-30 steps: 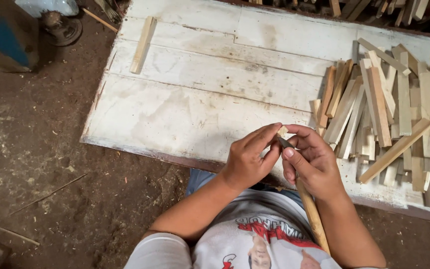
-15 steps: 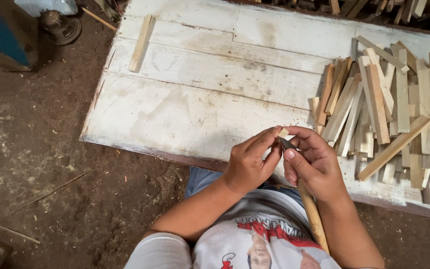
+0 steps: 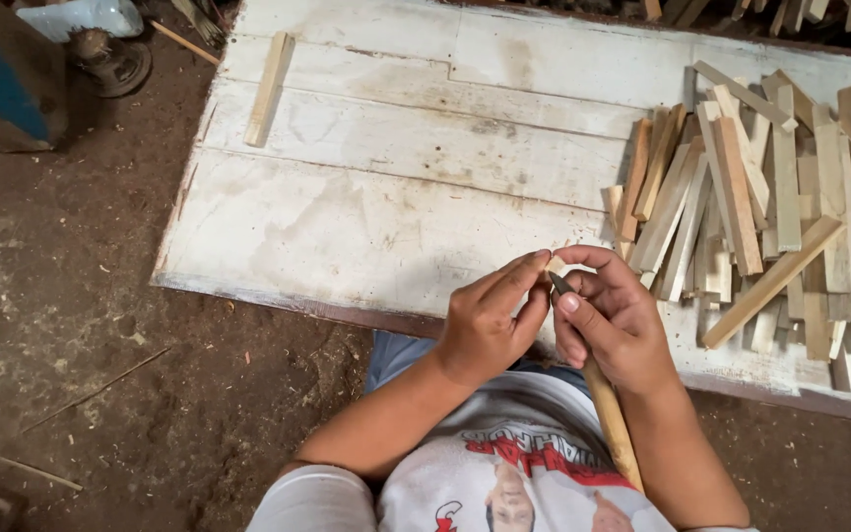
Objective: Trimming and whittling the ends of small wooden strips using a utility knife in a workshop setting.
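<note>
Head view. Left hand (image 3: 485,330) and right hand (image 3: 615,320) meet at 6 o'clock of the frame, fingertips pressed together around a small wood piece (image 3: 555,264) pinched between them. The right hand is also closed on a knife (image 3: 607,404): its dark blade tip lies against the small piece, and its long wooden handle runs toward 5 o'clock over the person's shirt. White-painted board (image 3: 366,217) lies beyond the hands. Pile of wood strips (image 3: 760,197) at 2 o'clock; single wood strip (image 3: 268,89) at 11 o'clock.
</note>
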